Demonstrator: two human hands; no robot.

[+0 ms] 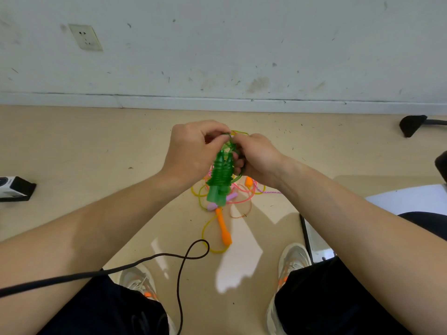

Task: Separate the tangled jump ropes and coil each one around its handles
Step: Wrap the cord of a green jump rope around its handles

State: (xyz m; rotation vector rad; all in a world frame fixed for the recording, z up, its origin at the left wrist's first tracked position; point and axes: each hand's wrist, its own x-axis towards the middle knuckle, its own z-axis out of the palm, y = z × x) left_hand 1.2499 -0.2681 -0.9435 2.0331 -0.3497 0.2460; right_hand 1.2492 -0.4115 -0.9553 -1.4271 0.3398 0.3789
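The green jump rope (220,176) hangs upright between my hands, its two translucent green handles side by side with green cord wound round them in several turns. My left hand (191,151) grips the top of the bundle from the left. My right hand (256,157) pinches the green cord at the top right, fingers closed on it. On the floor below lies a tangle: an orange handle (223,229) with yellow cord (208,228), a second orange handle (248,182), a pale purple handle (212,206) and pink cord (244,198).
A black cable (180,257) loops over my left forearm and down between my shoes (294,258). A small black-and-white box (14,188) sits on the floor at the left. A black chair foot (411,124) stands at the right by the wall, with a white panel (411,199) beside my right leg.
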